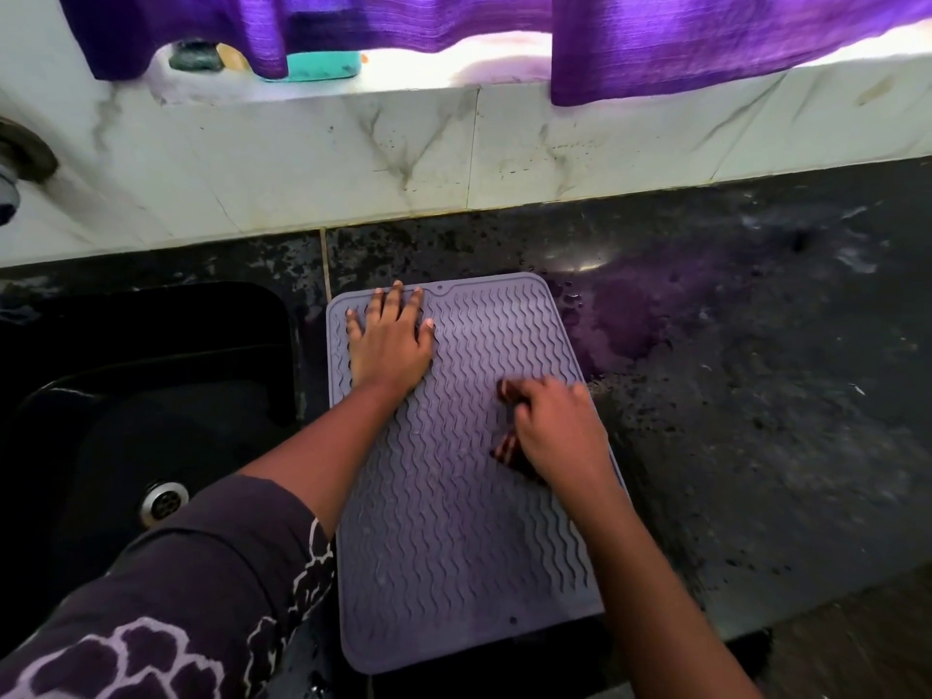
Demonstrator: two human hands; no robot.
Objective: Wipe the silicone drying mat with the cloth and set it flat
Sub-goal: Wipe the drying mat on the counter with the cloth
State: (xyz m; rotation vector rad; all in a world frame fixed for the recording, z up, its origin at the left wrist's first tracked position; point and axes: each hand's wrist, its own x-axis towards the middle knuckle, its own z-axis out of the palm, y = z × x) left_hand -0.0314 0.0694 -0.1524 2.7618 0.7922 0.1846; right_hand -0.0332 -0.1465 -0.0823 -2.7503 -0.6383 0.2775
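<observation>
Mid-wipe, I judge: mat [454,496] lies flat on the counter [756,396] under my spread left hand [391,340], right hand [555,426] clenched on the cloth [507,451]; near end looks unwiped.

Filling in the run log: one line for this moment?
left hand flat on mat | right hand wiping with cloth

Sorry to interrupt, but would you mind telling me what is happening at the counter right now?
A person is wiping a grey silicone drying mat that lies flat on the dark stone counter, beside the black sink. The left hand is pressed flat near the mat's far left corner, holding it steady. The right hand has its grip closed on a dark reddish cloth at the mat's right edge.
</observation>
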